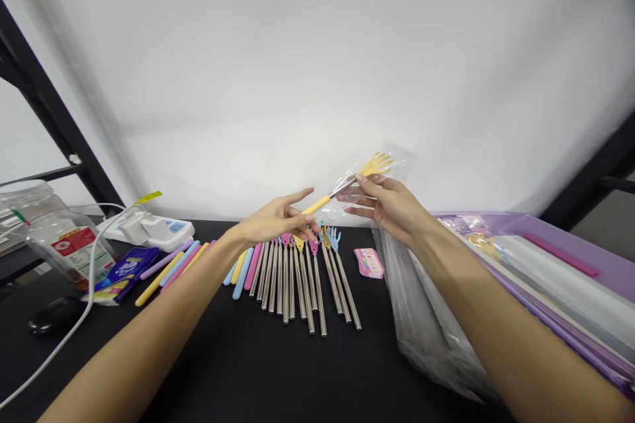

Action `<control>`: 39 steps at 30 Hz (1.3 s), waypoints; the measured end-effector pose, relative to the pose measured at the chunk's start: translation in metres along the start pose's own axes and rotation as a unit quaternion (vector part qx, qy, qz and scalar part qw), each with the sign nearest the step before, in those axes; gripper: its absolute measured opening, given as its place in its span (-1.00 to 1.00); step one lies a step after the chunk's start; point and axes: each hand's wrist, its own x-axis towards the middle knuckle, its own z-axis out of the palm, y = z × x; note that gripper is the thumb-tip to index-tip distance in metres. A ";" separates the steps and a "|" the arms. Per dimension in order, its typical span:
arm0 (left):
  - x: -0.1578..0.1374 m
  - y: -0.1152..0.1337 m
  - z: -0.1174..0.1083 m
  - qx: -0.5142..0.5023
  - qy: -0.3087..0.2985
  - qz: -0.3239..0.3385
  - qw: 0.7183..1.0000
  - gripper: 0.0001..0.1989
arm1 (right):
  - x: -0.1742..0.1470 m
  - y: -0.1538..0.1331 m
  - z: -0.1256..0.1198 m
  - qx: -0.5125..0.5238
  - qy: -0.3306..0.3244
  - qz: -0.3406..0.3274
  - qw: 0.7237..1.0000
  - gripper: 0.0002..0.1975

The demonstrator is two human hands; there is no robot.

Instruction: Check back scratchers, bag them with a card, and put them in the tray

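Observation:
A yellow back scratcher (pixel 321 203) with a hand-shaped head is held up between both hands, its metal shaft slanting up to the right. My left hand (pixel 278 217) grips its yellow handle between thumb and fingers. Around the head and shaft is a clear plastic sleeve (pixel 399 157). My right hand (pixel 384 201) pinches the sleeved shaft just below the head. Below lie several metal back scratcher rods (pixel 297 277) with coloured hand-shaped heads, side by side on the black table (pixel 278 370).
Coloured handles (pixel 171 271) lie at left and beside the rods. A pink card stack (pixel 369 263), clear plastic bags (pixel 421 310) and a purple bin (pixel 536 225) are at right. Left are a jar (pixel 74 238), snack packet (pixel 122 274), mouse (pixel 57 315), power strip (pixel 166 230) and white cable (pixel 90 277).

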 end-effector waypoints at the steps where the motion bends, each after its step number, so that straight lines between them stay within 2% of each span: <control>1: 0.001 -0.001 0.003 -0.016 -0.014 -0.002 1.000 -0.16 | -0.001 0.003 0.002 -0.006 -0.027 0.003 1.000 -0.89; 3: 0.004 -0.003 0.009 -0.031 -0.035 -0.014 0.999 -0.16 | -0.002 0.008 0.007 -0.019 -0.078 0.004 0.997 -0.86; 6: 0.008 -0.006 0.014 -0.047 0.007 -0.008 0.999 -0.31 | -0.001 0.013 0.010 -0.027 -0.106 0.003 0.994 -0.78; 9: 0.011 -0.006 0.015 -0.053 0.071 0.036 0.995 -0.54 | 0.000 0.013 0.008 -0.050 -0.092 -0.016 0.994 -0.74; 11: 0.012 -0.004 0.017 -0.029 0.105 0.024 0.994 -0.66 | 0.001 0.012 0.005 -0.095 -0.073 -0.042 0.992 -0.73; 14: 0.011 -0.001 0.020 0.030 0.143 -0.015 0.989 -0.64 | 0.002 0.011 0.000 -0.111 -0.033 -0.044 0.992 -0.70; 15: 0.010 0.001 0.020 0.042 0.131 -0.013 0.990 -0.64 | 0.002 0.011 -0.001 -0.097 -0.021 -0.036 0.994 -0.69; 17: 0.007 0.002 0.017 0.031 0.069 0.000 0.997 -0.70 | 0.004 0.010 -0.004 -0.073 -0.009 -0.022 0.997 -0.70; 20: 0.003 0.003 0.010 -0.014 -0.028 -0.001 0.999 -0.53 | 0.006 0.010 -0.008 -0.068 -0.006 -0.027 0.997 -0.72; 22: 0.002 0.001 0.008 -0.016 -0.023 -0.006 1.000 -0.57 | 0.006 0.010 -0.010 -0.064 -0.027 -0.028 0.997 -0.72; 24: 0.005 -0.001 0.012 -0.004 0.017 -0.011 1.000 -0.66 | 0.005 0.011 -0.009 -0.062 -0.055 -0.027 0.996 -0.73; 26: 0.008 -0.004 0.018 0.000 0.047 -0.019 0.999 -0.64 | 0.004 0.013 -0.008 -0.062 -0.075 -0.026 0.995 -0.74; 30: 0.011 -0.009 0.025 0.013 0.059 -0.010 0.998 -0.60 | 0.004 0.013 -0.007 -0.060 -0.060 -0.010 0.996 -0.72; 32: 0.009 -0.010 0.023 0.044 0.068 0.021 0.996 -0.58 | 0.005 0.011 -0.009 -0.053 -0.029 -0.002 0.998 -0.71; 35: 0.005 -0.007 0.014 0.114 0.065 0.119 0.984 -0.27 | 0.006 0.006 -0.015 -0.044 0.006 0.011 0.999 -0.74; 36: 0.004 -0.005 0.011 0.149 0.061 0.153 0.975 -0.30 | 0.006 0.005 -0.017 -0.044 0.008 0.017 0.999 -0.74; 39: 0.004 0.003 0.009 0.255 0.065 0.214 0.941 -0.80 | 0.006 0.004 -0.021 -0.050 -0.011 0.030 0.998 -0.73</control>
